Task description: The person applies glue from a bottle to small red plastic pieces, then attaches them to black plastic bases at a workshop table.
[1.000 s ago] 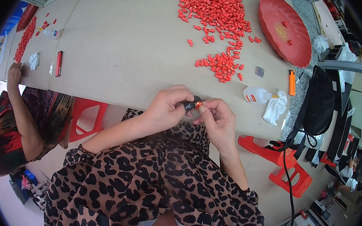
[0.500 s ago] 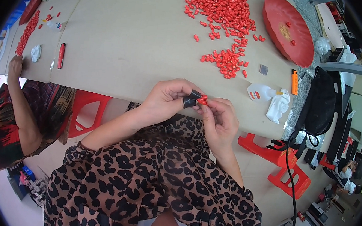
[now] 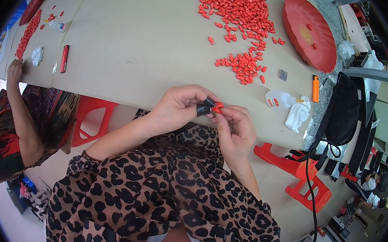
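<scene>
Between the fingertips of both hands sits a small shiny red peanut-shaped piece [image 3: 218,107], above the near edge of the table. My left hand [image 3: 182,105] pinches it from the left, with black covers [image 3: 204,108] on its thumb and forefinger. From the right, my right hand [image 3: 236,128] grips the same piece with thumb and fingers. Fingers hide part of it. Beyond my hands lies a small heap of similar red pieces [image 3: 242,67], and a much larger heap [image 3: 241,7] lies farther back.
At right are a scalloped red tray [image 3: 299,19] with a few pieces, a glue bottle [image 3: 279,99], a white tissue [image 3: 298,115], an orange lighter-like object [image 3: 316,89] and a black bag [image 3: 344,109]. A co-worker's arm [image 3: 23,115] reaches onto the table at left. Red stools [image 3: 287,163] stand below.
Both hands stay in nearly the same place, still pinching the red piece. The view has shifted very slightly.
</scene>
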Available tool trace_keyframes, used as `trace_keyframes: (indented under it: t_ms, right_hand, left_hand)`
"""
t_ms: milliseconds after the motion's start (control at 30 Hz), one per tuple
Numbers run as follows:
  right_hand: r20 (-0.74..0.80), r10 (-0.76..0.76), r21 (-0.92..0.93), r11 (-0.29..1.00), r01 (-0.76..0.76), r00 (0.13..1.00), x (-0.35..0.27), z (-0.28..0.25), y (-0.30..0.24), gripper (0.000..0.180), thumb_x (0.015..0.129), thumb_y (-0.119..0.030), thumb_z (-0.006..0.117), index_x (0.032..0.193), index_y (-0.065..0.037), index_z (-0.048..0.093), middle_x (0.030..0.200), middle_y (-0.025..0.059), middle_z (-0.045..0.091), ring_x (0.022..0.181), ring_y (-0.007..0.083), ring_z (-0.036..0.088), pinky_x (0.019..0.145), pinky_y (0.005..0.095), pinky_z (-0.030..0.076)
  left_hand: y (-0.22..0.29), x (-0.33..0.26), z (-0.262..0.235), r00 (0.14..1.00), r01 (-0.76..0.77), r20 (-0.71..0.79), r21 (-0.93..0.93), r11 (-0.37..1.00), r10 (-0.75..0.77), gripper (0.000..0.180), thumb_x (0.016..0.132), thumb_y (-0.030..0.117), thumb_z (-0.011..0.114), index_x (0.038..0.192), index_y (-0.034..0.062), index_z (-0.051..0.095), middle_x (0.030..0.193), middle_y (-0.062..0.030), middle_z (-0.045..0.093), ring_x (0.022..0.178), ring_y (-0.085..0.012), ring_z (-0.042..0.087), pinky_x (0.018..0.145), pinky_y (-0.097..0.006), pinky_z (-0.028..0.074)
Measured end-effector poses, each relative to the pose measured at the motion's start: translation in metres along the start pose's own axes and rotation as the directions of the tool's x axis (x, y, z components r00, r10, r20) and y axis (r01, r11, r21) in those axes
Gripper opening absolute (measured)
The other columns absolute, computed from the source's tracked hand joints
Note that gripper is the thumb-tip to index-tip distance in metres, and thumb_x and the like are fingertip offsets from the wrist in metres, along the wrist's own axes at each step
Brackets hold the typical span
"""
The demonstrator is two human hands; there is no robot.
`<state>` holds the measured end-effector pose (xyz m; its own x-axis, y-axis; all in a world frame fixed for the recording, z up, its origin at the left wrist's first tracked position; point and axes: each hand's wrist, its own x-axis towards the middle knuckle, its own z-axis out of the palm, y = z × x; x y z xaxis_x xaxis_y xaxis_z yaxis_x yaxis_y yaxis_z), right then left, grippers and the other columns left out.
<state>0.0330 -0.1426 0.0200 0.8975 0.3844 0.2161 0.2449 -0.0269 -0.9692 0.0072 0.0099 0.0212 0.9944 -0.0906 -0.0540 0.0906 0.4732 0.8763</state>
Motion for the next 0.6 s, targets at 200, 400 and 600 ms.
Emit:
trace_keyframes:
  t_ms: [200, 400, 600]
  right_hand:
    - [0.023, 0.198, 0.208, 0.958, -0.198, 0.98, 0.0012, 0.0018, -0.0047, 0.011, 0.076, 0.005, 0.051, 0.087, 0.005, 0.05, 0.088, 0.01, 0.051, 0.073, 0.0146, 0.057, 0.06, 0.0214, 0.048]
    - [0.061, 0.35, 0.339, 0.873, -0.35, 0.935, 0.0017, -0.0007, -0.0078, 0.01, 0.079, 0.0, 0.05, 0.087, 0.005, 0.049, 0.079, 0.0097, 0.056, 0.062, 0.0095, 0.054, 0.055, 0.0206, 0.047]
    - [0.073, 0.422, 0.416, 0.811, -0.412, 0.904, 0.0041, -0.0009, -0.0076, 0.011, 0.08, -0.004, 0.051, 0.086, 0.005, 0.05, 0.076, 0.0102, 0.057, 0.055, 0.0077, 0.051, 0.051, 0.0211, 0.047]
  left_hand:
    - [-0.006, -0.0002, -0.003, 1.0, -0.024, -0.016, 0.058, 0.998, 0.025, 0.022, 0.074, -0.014, 0.039, 0.09, -0.0036, 0.05, 0.089, -0.0072, 0.056, 0.082, -0.0109, 0.054, 0.076, -0.023, 0.044]
    - [-0.0021, -0.0001, -0.0016, 0.997, 0.069, -0.046, 0.07, 0.995, -0.066, 0.013, 0.079, -0.004, 0.044, 0.092, -0.0026, 0.049, 0.083, -0.0056, 0.056, 0.074, -0.0083, 0.054, 0.067, -0.021, 0.045]
    - [-0.0034, 0.0011, -0.0021, 0.994, 0.098, -0.053, 0.104, 0.99, -0.093, 0.011, 0.082, 0.002, 0.045, 0.091, -0.0014, 0.049, 0.078, -0.0037, 0.056, 0.064, -0.0064, 0.053, 0.06, -0.019, 0.045]
